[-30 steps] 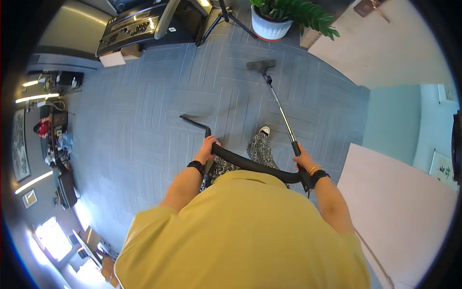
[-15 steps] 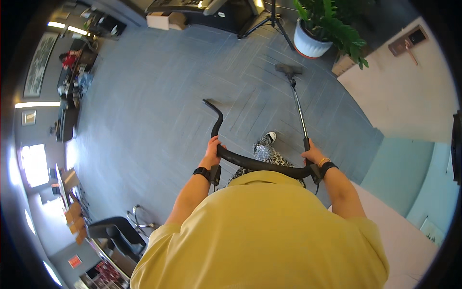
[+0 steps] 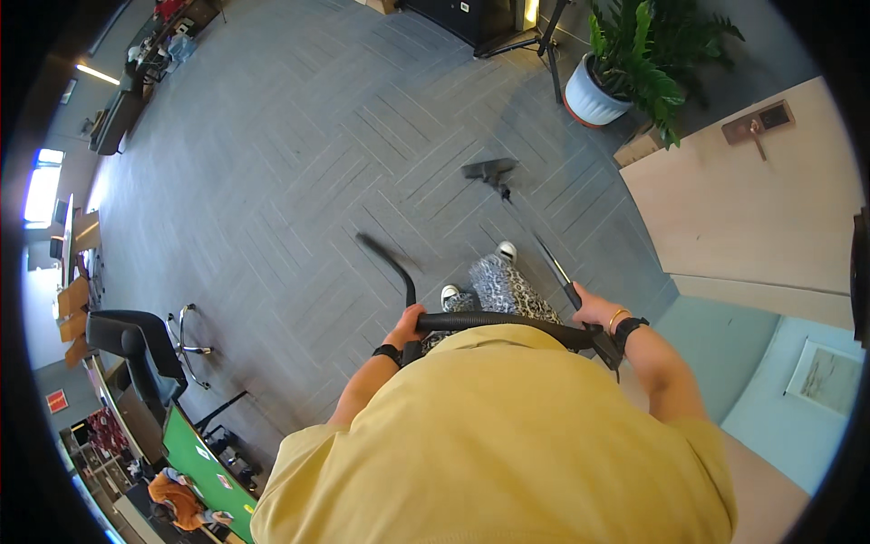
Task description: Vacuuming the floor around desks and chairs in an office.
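My right hand [image 3: 598,308] is closed around the handle of a vacuum cleaner wand [image 3: 555,263]. The metal tube runs forward and left to a dark floor head [image 3: 489,170] resting on the floor, slightly blurred. From the handle a black ribbed hose [image 3: 489,319] crosses in front of my waist. My left hand [image 3: 408,325] grips this hose near its other end. Beyond that hand the black end piece [image 3: 388,256] sticks out, bent and tapering. What it joins, if anything, is not visible. Both of my wrists carry black bands.
Grey patterned flooring [image 3: 272,181] spreads ahead. A potted plant [image 3: 596,95] and tripod [image 3: 546,54] stand at the far right, near a pale door [image 3: 743,190]. Left are an office chair [image 3: 136,354], a green-topped table [image 3: 207,462] and a person in orange [image 3: 177,501].
My view has turned and shifted; the chair, green table and seated person show more. The floor head has swung left and closer to me, and the hose end sits nearer. Both grips stay.
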A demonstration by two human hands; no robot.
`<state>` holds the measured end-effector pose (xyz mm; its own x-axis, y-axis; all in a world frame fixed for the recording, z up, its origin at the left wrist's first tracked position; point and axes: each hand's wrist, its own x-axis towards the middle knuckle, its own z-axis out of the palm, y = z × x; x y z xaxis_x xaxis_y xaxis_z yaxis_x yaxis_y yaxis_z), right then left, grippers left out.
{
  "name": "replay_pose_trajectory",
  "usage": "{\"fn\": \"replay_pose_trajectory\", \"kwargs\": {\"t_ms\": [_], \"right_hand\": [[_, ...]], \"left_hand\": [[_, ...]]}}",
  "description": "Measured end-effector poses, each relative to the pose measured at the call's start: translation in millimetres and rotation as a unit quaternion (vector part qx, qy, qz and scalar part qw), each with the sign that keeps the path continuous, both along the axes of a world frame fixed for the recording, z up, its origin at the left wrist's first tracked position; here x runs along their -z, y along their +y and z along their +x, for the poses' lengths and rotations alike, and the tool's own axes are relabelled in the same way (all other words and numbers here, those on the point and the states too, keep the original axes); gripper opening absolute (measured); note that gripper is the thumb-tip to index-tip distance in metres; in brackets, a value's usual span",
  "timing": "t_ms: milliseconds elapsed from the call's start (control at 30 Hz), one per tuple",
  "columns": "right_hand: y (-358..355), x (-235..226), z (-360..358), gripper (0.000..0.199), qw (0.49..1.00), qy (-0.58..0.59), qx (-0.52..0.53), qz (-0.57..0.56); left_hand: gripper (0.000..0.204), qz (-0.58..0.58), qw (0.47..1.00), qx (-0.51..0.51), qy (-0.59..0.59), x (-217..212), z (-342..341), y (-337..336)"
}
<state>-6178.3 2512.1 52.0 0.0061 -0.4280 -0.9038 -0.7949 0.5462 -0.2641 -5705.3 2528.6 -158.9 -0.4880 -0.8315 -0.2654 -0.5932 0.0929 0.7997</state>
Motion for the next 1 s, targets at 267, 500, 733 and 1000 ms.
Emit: {"fn": "replay_pose_trajectory", "kwargs": {"t_ms": [267, 500, 733, 1000], "right_hand": [[27.5, -7.4, -69.6, 0.089, 0.993, 0.028, -0.116, 0.014], [76.3, 38.8, -178.0, 0.092, 0.993, -0.038, -0.116, -0.005], [61.2, 0.5, -260.0, 0.089, 0.987, -0.021, -0.161, 0.015], [24.3, 26.5, -267.3, 0.080, 0.993, -0.049, -0.102, -0.021]], "left_hand": [[0.019, 0.227, 0.935, -0.211, 0.175, -90.2, -76.8, 27.9], [0.019, 0.535, 0.752, -0.361, 0.133, -105.5, -168.9, 43.1], [0.029, 0.481, 0.795, -0.340, 0.145, -137.2, -274.5, 45.0], [0.030, 0.426, 0.804, -0.406, 0.090, -163.8, -290.6, 50.5]]}}
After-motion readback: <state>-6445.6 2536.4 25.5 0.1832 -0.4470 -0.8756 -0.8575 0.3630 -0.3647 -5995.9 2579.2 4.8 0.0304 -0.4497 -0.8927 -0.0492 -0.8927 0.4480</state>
